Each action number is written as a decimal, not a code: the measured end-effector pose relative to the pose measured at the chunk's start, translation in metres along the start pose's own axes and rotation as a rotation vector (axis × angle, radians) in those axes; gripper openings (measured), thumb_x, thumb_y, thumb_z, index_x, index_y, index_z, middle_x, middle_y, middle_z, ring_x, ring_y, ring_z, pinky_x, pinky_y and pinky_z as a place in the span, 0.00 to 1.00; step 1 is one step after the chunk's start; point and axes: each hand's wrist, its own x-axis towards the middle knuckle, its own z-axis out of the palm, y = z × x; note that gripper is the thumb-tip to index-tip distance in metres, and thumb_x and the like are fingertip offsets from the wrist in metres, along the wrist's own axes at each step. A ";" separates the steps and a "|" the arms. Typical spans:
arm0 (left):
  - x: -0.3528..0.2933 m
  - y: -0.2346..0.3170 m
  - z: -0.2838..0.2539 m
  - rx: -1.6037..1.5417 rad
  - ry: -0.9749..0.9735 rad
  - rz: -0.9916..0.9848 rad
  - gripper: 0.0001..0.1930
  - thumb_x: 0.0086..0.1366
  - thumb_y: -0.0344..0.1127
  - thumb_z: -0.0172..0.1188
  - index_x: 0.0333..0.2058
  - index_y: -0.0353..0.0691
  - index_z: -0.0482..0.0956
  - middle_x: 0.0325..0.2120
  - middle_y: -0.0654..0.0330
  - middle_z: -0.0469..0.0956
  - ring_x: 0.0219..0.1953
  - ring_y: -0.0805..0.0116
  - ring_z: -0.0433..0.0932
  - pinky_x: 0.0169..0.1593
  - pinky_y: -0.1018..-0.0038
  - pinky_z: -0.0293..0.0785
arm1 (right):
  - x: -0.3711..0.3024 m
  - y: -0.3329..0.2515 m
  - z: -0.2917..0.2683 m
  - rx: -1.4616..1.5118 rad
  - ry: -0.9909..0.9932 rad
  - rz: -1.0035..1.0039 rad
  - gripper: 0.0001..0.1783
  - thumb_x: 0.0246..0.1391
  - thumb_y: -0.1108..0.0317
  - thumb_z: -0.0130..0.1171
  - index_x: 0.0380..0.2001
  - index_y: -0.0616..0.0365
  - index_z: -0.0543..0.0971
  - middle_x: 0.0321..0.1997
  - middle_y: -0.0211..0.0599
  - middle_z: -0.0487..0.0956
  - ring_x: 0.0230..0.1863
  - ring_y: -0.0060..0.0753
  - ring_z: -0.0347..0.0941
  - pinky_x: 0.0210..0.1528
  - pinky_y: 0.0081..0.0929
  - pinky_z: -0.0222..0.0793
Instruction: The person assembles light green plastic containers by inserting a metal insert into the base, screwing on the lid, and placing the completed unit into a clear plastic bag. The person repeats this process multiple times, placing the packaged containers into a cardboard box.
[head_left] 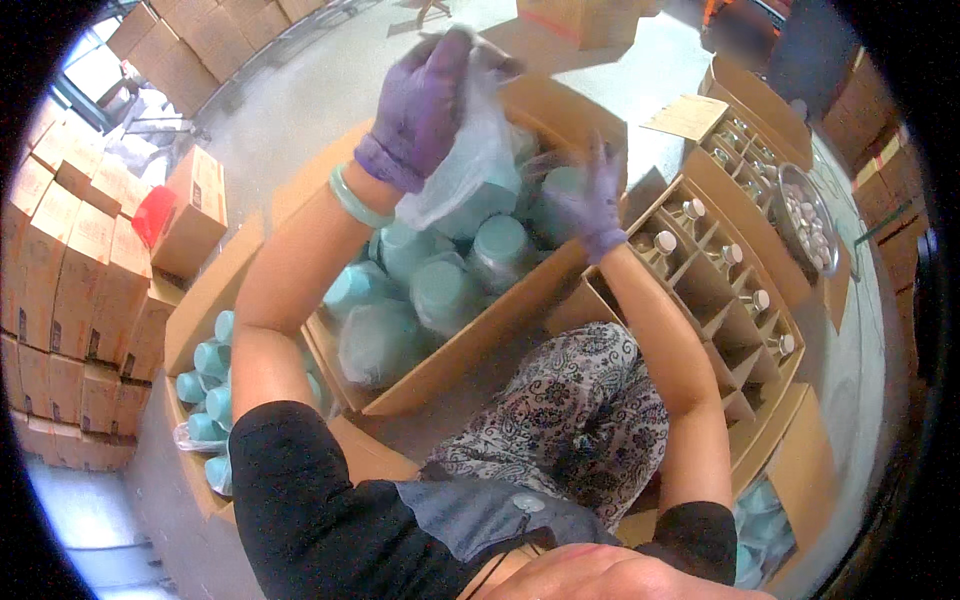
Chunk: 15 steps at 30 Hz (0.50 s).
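My left hand, in a purple glove, is raised over the open carton in front of me. Its fingers are closed on the top of a clear plastic bag that hangs down over the carton. Teal cup-like containers, several of them wrapped in clear plastic, fill that carton. Gloved as well, my right hand is over the carton's right side, close to a teal container. Motion blurs it, but its fingers look spread apart, and I see nothing held in them.
At my right stands a divided carton with white-capped glass bottles in some cells. Beyond it are another bottle carton and a metal bowl of small pale pieces. More teal containers lie in a left carton. Stacked boxes line the left.
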 end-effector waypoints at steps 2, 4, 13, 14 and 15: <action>0.002 0.053 0.035 0.389 -0.162 0.394 0.12 0.68 0.39 0.55 0.39 0.34 0.77 0.34 0.58 0.81 0.34 0.70 0.79 0.37 0.74 0.76 | 0.010 -0.039 -0.013 0.010 -0.129 -0.132 0.59 0.36 0.51 0.72 0.67 0.64 0.55 0.69 0.65 0.53 0.72 0.61 0.46 0.70 0.47 0.49; -0.008 0.102 0.084 0.501 -0.235 0.544 0.15 0.69 0.39 0.54 0.43 0.31 0.74 0.37 0.54 0.79 0.38 0.65 0.79 0.41 0.71 0.76 | 0.017 -0.080 -0.035 0.108 -0.233 -0.243 0.58 0.37 0.51 0.73 0.67 0.63 0.55 0.70 0.65 0.51 0.73 0.62 0.44 0.70 0.48 0.50; -0.063 0.153 0.171 -0.084 -0.606 0.415 0.17 0.67 0.40 0.56 0.43 0.27 0.75 0.46 0.51 0.78 0.49 0.66 0.75 0.56 0.74 0.70 | -0.075 -0.195 -0.103 0.174 0.157 -0.076 0.35 0.45 0.67 0.69 0.57 0.61 0.68 0.52 0.54 0.76 0.53 0.40 0.76 0.54 0.35 0.72; -0.075 0.155 0.170 -0.085 -0.678 0.492 0.19 0.66 0.40 0.57 0.47 0.29 0.72 0.48 0.50 0.76 0.50 0.65 0.75 0.55 0.72 0.69 | -0.087 -0.191 -0.126 0.137 0.127 0.027 0.31 0.47 0.70 0.68 0.55 0.61 0.70 0.47 0.51 0.79 0.48 0.36 0.79 0.51 0.33 0.74; -0.093 0.153 0.166 -0.047 -0.672 0.665 0.22 0.65 0.40 0.58 0.52 0.30 0.68 0.50 0.49 0.74 0.51 0.63 0.74 0.55 0.71 0.69 | -0.106 -0.185 -0.152 0.027 0.147 0.022 0.29 0.49 0.71 0.66 0.55 0.61 0.70 0.47 0.51 0.79 0.48 0.35 0.78 0.50 0.32 0.74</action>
